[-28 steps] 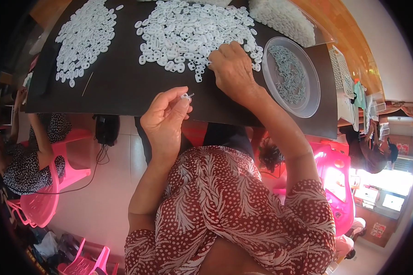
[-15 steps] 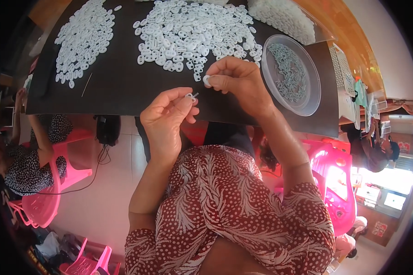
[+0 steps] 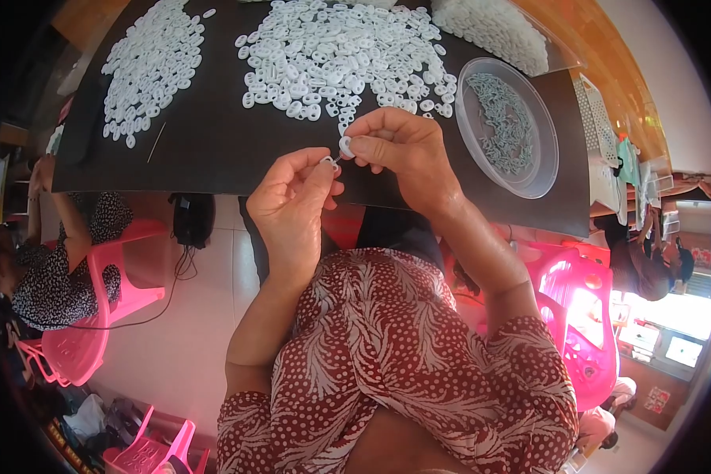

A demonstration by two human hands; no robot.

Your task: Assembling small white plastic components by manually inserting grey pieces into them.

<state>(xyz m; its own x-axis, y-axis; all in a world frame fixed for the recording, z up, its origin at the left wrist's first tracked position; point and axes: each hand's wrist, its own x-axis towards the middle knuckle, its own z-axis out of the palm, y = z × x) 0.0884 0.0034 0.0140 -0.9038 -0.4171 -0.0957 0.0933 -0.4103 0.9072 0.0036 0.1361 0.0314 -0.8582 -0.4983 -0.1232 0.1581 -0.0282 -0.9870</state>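
Note:
My left hand point(image 3: 292, 205) is closed, thumb and forefinger pinching a small white plastic piece point(image 3: 330, 163) with a thin pin sticking out of it. Just above and to its right, my right hand point(image 3: 403, 154) pinches a white oval plastic piece point(image 3: 345, 147) with holes in it. The two pieces are almost together at the pin; whether they touch, I cannot tell. Beyond my fingers spreads a big pile of white oval pieces point(image 3: 340, 55), with a few smaller white pieces point(image 3: 345, 113) at its near edge.
A second pile of white ovals point(image 3: 154, 67) lies at the left of the dark table point(image 3: 213, 150), near a thin rod point(image 3: 156, 142). To the right stands a round clear tub point(image 3: 521, 186) of small grey-green pins point(image 3: 498, 122). Behind it is a clear box of white pieces point(image 3: 494, 35).
My right hand has moved left and toward my left hand, bringing its oval piece up to the pin. My left hand has stayed nearly in place.

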